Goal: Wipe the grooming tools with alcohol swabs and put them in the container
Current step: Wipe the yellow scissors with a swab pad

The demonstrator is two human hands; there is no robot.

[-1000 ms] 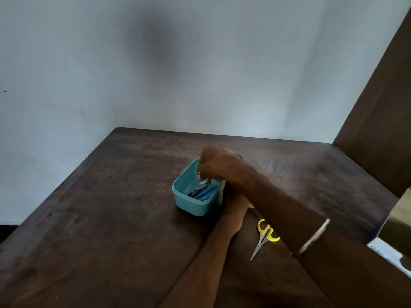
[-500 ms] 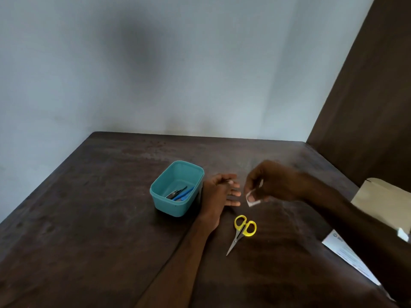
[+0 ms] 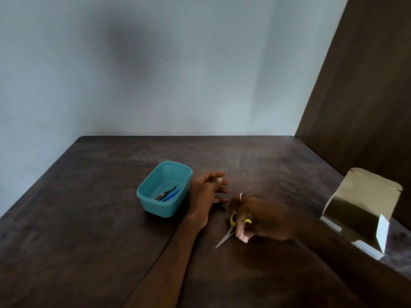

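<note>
From the head view, my left hand (image 3: 208, 192) rests on the dark wooden table (image 3: 89, 230) just beside the teal container (image 3: 164, 188), its fingers spread loosely and gripping nothing. The container stands upright near the middle of the table, and inside it lie a dark metal tool (image 3: 165, 193) and a blue-handled tool (image 3: 170, 195), side by side along its bottom.

My right hand (image 3: 261, 217) is down over the yellow-handled scissors (image 3: 231, 228), which lie flat on the table to the right of my left wrist — the pointed blades stick out toward me and to the left, while my fingers cover most of the yellow loops. A small white swab (image 3: 242, 237) is pinched at my fingertips, pressed close against the scissors near the pivot. The hand is blurred, so I cannot tell whether it has actually closed on the scissors or only touches them.

At the right edge of the table, well apart from the container, sits an open cardboard box (image 3: 364, 210) with its flaps raised. A pale wall (image 3: 155, 74) stands behind the table.
</note>
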